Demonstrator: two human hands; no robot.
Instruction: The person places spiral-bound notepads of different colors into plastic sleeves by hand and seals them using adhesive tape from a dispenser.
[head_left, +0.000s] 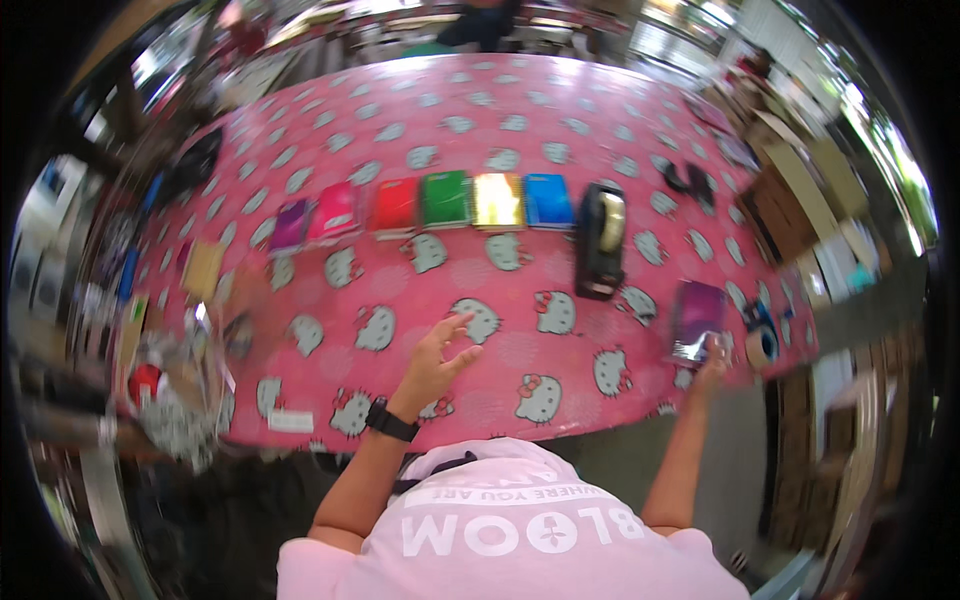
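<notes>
My left hand (440, 360) hovers over the pink table near its front edge, fingers spread and nothing in them; a black watch is on the wrist. Over at the right, my right hand (713, 366) has its fingers on the lower edge of a purple notebook (700, 312), which has a shiny clear wrap at that end. The fingertips are slightly blurred. Farther back lies a row of small spiral notebooks: purple (290, 226), pink (333, 211), red (395, 206), green (446, 199), yellow (498, 201) and blue (548, 201).
A black tape dispenser (600, 245) stands right of the row. A tape roll (762, 346) sits beyond my right hand. Dark objects (690, 184) lie farther back. Clear plastic bags (180, 385) crowd the left edge near a tan pad (203, 271). Cardboard boxes (790, 205) flank the right.
</notes>
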